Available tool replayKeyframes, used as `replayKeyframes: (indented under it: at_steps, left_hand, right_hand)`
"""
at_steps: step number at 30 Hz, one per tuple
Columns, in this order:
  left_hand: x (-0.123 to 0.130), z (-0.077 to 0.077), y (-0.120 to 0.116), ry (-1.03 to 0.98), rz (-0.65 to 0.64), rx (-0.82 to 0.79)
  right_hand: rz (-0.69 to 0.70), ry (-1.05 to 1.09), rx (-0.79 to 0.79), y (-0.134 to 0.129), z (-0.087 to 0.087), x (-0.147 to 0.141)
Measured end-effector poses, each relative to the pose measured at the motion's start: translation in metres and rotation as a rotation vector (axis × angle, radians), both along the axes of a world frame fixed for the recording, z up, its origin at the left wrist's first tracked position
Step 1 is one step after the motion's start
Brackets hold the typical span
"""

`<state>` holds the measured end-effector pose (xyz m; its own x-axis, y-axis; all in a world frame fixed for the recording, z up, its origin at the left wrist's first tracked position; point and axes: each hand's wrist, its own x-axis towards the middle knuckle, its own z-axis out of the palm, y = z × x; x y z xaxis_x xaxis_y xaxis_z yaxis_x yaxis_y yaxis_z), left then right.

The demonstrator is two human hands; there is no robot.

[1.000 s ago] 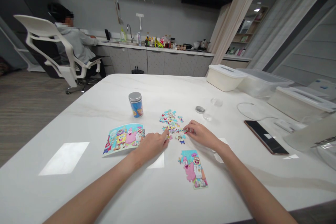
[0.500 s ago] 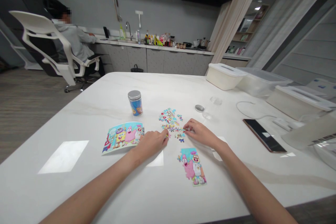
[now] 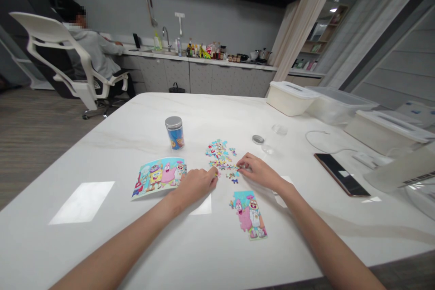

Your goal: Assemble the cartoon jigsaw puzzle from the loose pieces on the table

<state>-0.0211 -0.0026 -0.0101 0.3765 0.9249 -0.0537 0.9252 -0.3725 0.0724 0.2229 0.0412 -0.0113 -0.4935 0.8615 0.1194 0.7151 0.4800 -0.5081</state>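
My left hand is closed beside the loose pile, its thumb and fingertips pinching a small puzzle piece, mostly hidden. Across from it, my right hand pinches another small piece at the pile's right edge; only a reddish bit shows at its fingertips. Between and beyond the hands lies a heap of loose jigsaw pieces. Nearer to me rests a partly joined puzzle section with a pink starfish and a figure in white. A curled picture sheet of the cartoon characters lies left of my left hand.
A blue can with a silver lid stands behind the sheet. Right of the heap are a round metal lid and clear plastic parts. A phone, a cable and storage boxes line the right side. A person sits at the back left.
Almost nothing differs. Both hands keep their places at the heap, and the view has shifted very slightly.
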Motion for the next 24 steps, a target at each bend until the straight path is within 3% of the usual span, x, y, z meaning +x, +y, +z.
replayKeyframes:
  at_steps: [24]
  left_hand:
    - [-0.0014,-0.003,0.001,0.005,-0.018,0.028]
  right_hand:
    - [-0.017,-0.015,0.017,0.0007,-0.0009,0.0012]
